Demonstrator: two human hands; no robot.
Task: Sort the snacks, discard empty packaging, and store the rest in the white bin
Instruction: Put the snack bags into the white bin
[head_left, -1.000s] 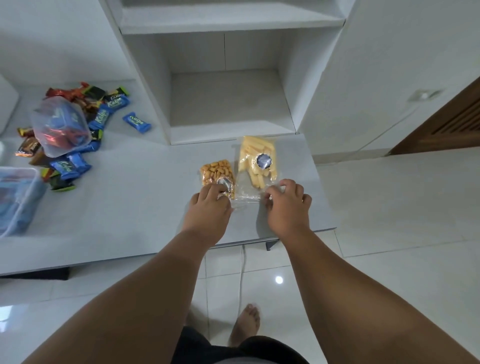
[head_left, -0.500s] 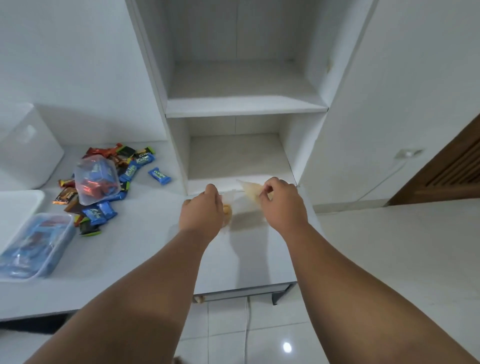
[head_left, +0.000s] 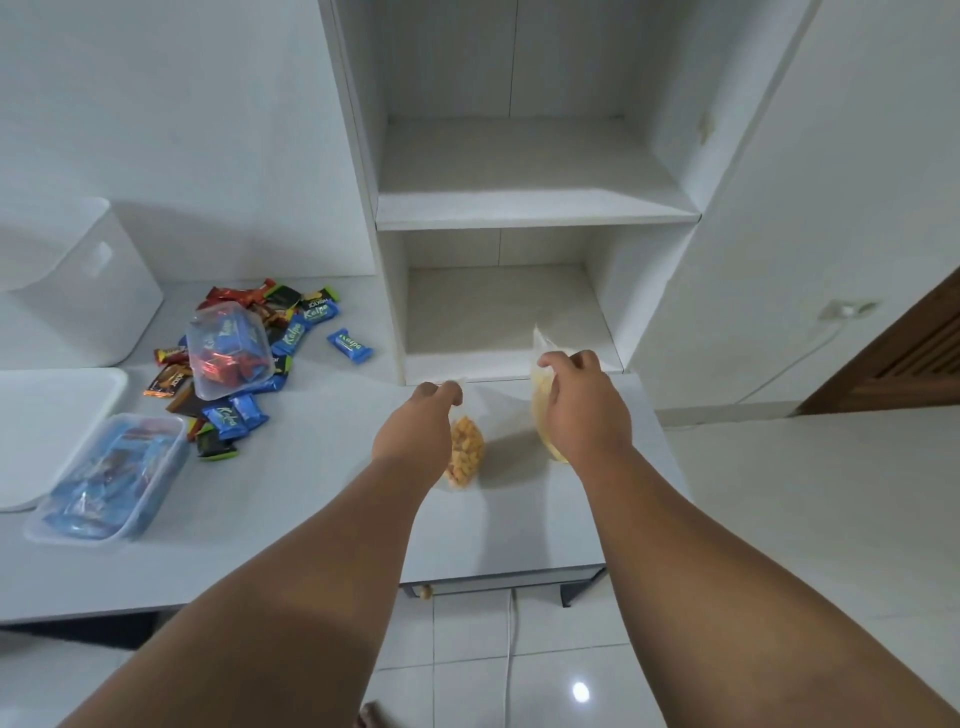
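My left hand pinches the top of a clear bag of orange-brown snacks, which hangs just above the white counter. A clear bag of pale yellow sticks is held up by its top edge in my right hand, to the right of the first bag. The white bin stands at the far left against the wall. A pile of wrapped chocolates lies beside it, with an upturned clear tub over some of them.
A clear lidded box of blue packets sits at the left front, next to a white lid. Open white shelves rise behind the counter. A wall socket with a cable is on the right. Tiled floor lies below.
Both hands lifted the two snack bags off the counter, so they now hang from their top edges. The camera tilted upward, showing more shelves and the white bin.
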